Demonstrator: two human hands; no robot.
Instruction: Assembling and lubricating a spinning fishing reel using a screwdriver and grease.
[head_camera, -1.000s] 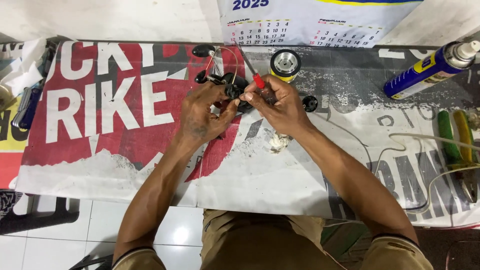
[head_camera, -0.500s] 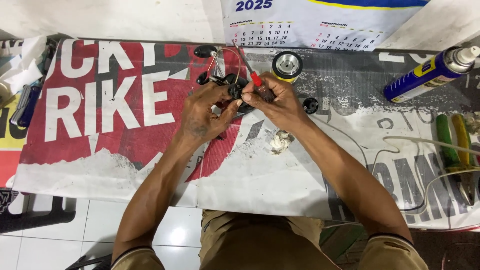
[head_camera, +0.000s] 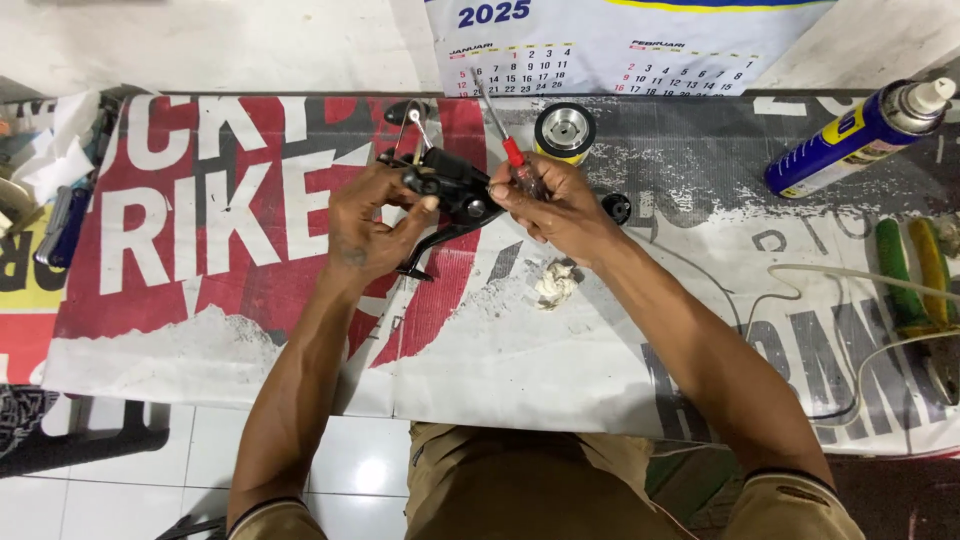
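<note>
My left hand (head_camera: 368, 218) grips a black fishing reel (head_camera: 446, 186) by its body, held a little above the printed banner on the table. A wire bail and black knob (head_camera: 410, 118) stick up behind the reel, and its black handle arm hangs down toward me. My right hand (head_camera: 552, 205) holds a screwdriver (head_camera: 506, 140) with a red and clear handle; its metal shaft points up and away, and the hand rests against the reel's right side.
A round silver and yellow spool (head_camera: 564, 132) and a small black cap (head_camera: 617, 207) lie just past my right hand. A white crumpled wad (head_camera: 555, 283) lies near it. A blue spray can (head_camera: 858, 135) lies at the far right, green-handled tools (head_camera: 905, 275) and a white cable (head_camera: 800, 272) below it. A wall calendar (head_camera: 600, 45) hangs behind.
The reel has been turned in my left hand and its handle arm now hangs toward me. The screwdriver has tilted upright, its shaft pointing away from the reel.
</note>
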